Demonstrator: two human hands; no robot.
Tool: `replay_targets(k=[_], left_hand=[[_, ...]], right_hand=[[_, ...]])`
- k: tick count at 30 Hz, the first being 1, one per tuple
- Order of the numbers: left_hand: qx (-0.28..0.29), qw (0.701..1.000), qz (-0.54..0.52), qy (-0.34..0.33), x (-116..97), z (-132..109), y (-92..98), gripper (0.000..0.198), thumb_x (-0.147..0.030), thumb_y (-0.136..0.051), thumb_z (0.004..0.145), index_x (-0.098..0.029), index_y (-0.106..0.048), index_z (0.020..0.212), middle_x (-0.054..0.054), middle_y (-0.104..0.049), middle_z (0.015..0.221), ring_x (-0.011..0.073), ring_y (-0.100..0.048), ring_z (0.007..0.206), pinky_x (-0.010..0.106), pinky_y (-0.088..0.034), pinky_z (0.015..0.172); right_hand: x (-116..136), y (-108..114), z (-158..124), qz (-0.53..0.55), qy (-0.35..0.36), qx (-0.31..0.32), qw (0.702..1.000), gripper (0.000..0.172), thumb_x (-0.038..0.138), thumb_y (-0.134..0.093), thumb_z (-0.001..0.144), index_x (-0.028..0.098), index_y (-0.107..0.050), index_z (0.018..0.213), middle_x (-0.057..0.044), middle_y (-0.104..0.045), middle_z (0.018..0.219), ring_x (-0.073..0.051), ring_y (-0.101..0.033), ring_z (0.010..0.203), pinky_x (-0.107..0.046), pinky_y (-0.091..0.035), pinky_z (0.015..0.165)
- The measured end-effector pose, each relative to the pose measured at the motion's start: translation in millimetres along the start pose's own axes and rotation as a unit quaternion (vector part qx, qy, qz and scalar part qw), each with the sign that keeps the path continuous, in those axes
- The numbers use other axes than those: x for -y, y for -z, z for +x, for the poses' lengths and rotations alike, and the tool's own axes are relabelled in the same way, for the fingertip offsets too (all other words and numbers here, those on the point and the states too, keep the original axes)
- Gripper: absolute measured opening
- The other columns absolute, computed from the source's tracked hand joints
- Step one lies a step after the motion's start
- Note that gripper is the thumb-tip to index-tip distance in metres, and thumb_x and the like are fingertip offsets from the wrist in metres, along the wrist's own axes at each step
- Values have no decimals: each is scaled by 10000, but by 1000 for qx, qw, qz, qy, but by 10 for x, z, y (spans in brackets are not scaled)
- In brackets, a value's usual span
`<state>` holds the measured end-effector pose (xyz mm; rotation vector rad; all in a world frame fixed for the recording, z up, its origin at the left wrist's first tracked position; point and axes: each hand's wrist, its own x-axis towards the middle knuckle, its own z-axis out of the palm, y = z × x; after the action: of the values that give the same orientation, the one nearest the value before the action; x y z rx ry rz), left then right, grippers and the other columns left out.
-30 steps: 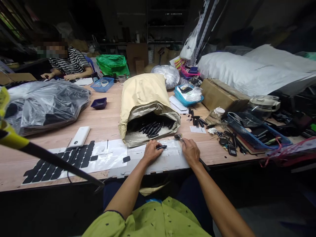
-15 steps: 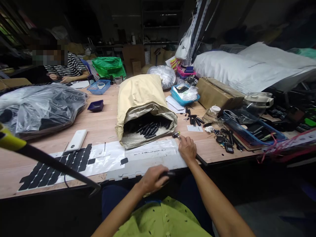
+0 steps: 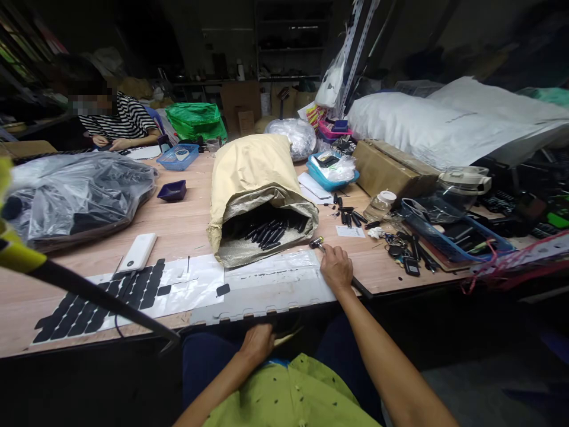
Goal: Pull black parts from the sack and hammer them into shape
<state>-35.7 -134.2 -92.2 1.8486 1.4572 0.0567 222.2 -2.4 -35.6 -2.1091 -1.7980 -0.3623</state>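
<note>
Head view, facing down over a pale wood-grained worktop [image 3: 189,231]. Clamped in the right grip [image 3: 336,265]: a small metal-headed hammer [image 3: 317,242], beside the right end of a flat grey-white board [image 3: 267,299]. Held close behind the head, probably for control, with what looks like a dark handle end emerging behind the right grip at the worktop's edge. Long axis slanting from near right to far left; head end pointing away from the right grip, towards the mouth of a large cream woven sack [image 3: 255,160]. Laid ahead and left of the right grip, mouth facing nearer, probably to keep slim, glossy black pieces [image 3: 267,233] within reach. Below the worktop's near edge, left of the right grip: the left grip [image 3: 259,342], close to a green speckled shirt [image 3: 267,391]; too hidden to tell whether apart, together or clamped on anything.
</note>
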Motion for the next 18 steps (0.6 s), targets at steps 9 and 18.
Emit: replay_targets(k=[9, 18], left_hand=[[-290, 950, -22, -115, -730, 806, 1324, 246, -241, -474, 963, -208, -716, 932, 60, -687, 903, 171, -615, 843, 291, -490, 776], [-239, 964, 113, 26, -688, 1257, 1630, 113, -235, -668, 846, -195, -722, 937, 89, -657, 1045, 255, -578, 1057, 332, -468, 900]], right_hand=[[0, -27, -15, -3, 2, -5, 1000, 306, 165, -512, 885, 207, -656, 1152, -80, -552, 903, -218, -462, 859, -312, -287, 676], [38, -18, -8, -11, -1, 7, 1000, 322, 166, -493, 887, 207, -649, 1165, -82, -546, 899, -218, -454, 861, -310, -298, 694]])
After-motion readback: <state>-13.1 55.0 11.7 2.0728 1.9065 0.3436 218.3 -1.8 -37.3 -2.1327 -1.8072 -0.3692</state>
